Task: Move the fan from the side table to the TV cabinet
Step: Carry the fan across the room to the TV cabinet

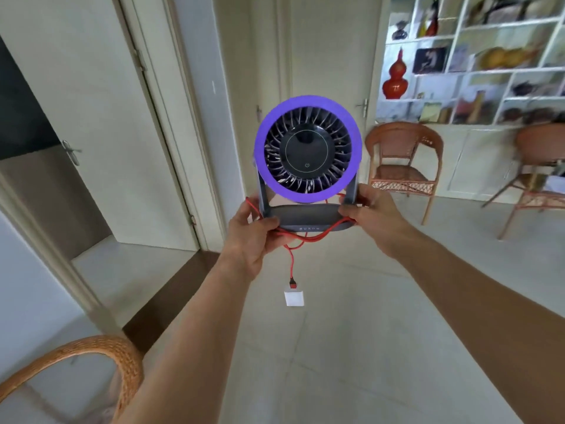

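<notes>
Head view: the left hand (255, 237) and right hand (374, 214) are each closed around the base of the fan (307, 151), carried upright in mid-air. The dangling red cable (290, 258) and plug (294, 297) could snag and tug it loose.

floor (351, 332): pale large tiles | left: white door (101, 142) ajar, dark room behind | centre: closed cream door (330, 71) | right wall: white cubby shelving (477, 56), red gourd vase (396, 75) | below it: two wicker chairs (403, 160) | bottom left: wicker chair arm (91, 356)
</notes>
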Motion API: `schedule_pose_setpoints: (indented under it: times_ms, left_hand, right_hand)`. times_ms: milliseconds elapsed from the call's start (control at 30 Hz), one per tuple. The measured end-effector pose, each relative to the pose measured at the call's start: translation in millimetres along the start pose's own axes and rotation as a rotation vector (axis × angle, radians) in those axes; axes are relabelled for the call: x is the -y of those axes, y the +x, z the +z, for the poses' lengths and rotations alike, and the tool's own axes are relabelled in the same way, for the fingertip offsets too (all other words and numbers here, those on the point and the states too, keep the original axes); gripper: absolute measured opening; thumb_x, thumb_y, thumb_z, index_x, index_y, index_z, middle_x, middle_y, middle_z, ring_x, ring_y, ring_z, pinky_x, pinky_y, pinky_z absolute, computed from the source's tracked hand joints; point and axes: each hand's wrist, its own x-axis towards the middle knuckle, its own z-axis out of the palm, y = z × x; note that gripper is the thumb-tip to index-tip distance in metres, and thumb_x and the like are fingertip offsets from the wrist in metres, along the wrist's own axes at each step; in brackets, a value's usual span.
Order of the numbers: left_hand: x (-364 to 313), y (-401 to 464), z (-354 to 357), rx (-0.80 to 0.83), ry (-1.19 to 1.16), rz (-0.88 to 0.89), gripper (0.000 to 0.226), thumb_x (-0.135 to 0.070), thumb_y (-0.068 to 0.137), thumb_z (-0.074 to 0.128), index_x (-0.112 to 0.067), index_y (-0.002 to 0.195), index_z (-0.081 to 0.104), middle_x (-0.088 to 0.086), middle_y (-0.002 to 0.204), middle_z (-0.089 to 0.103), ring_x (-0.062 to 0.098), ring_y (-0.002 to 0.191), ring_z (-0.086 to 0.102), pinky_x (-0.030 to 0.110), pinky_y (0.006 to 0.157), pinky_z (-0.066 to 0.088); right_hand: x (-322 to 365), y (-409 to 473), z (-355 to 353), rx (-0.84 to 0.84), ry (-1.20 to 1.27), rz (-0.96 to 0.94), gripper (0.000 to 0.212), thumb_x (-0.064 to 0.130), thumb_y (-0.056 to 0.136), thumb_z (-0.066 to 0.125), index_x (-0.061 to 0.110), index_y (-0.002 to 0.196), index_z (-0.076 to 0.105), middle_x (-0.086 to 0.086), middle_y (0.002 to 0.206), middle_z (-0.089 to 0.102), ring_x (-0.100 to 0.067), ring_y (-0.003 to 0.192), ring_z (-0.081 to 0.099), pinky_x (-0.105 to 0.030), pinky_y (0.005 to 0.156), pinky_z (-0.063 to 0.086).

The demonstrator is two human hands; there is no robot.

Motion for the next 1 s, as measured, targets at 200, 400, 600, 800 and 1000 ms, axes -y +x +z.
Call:
schedule_pose_setpoints:
  times_ms: [200,400,600,800,1000]
  left_hand:
    - [34.8,29.9,98.7,0.175,-0.014,-0.068,0.054,0.016,0.090,0.049,-0.014,0.135,0.050,0.013,0.104,0.065,0.024,0.064,0.075,0.033,0.054,0.060]
    - [72.3,62.1,201.0,0.368,0.005,-0.150,0.053,0.015,0.090,0.051,-0.022,0.128,0.053,0.013,0.101,0.069,0.024,0.068,0.076,0.033,0.057,0.060]
    - [106.3,104.6,305.5,0.536,0.046,-0.231,0.054,0.013,0.091,0.051,-0.021,0.133,0.050,0.018,0.114,0.068,0.028,0.077,0.075,0.035,0.062,0.062]
    - [136.7,144.4,413.9,0.710,0.105,-0.263,0.056,0.011,0.091,0.053,-0.022,0.136,0.049,0.018,0.120,0.066,0.027,0.081,0.075,0.034,0.064,0.061]
    - [169.9,152.2,509.3,0.898,0.123,-0.317,0.060,0.012,0.090,0.052,-0.025,0.138,0.049,0.017,0.122,0.067,0.023,0.074,0.076,0.031,0.059,0.060]
  right_hand:
    - [-17.0,3.4,-100.6,-0.192,-0.067,0.016,0.016,-0.006,0.083,0.062,-0.004,0.099,0.062,-0.008,0.087,0.059,-0.021,0.084,0.055,-0.043,0.091,0.051]
    - [-47.1,22.4,-193.4,-0.385,-0.118,0.036,0.019,-0.008,0.084,0.060,-0.009,0.103,0.059,-0.011,0.088,0.057,-0.022,0.085,0.053,-0.031,0.075,0.052]
    - [-70.6,49.5,-280.4,-0.571,-0.158,0.087,0.018,-0.006,0.084,0.060,-0.008,0.101,0.059,-0.012,0.089,0.056,-0.023,0.084,0.051,-0.040,0.080,0.050]
    - [-85.8,70.7,-360.6,-0.775,-0.186,0.124,0.017,-0.003,0.085,0.060,-0.006,0.102,0.059,-0.011,0.089,0.057,-0.022,0.083,0.052,-0.036,0.081,0.051]
    - [-101.9,68.6,-429.6,-0.969,-0.217,0.156,0.017,-0.006,0.083,0.058,-0.011,0.100,0.057,-0.009,0.086,0.052,-0.019,0.079,0.048,-0.030,0.074,0.045]
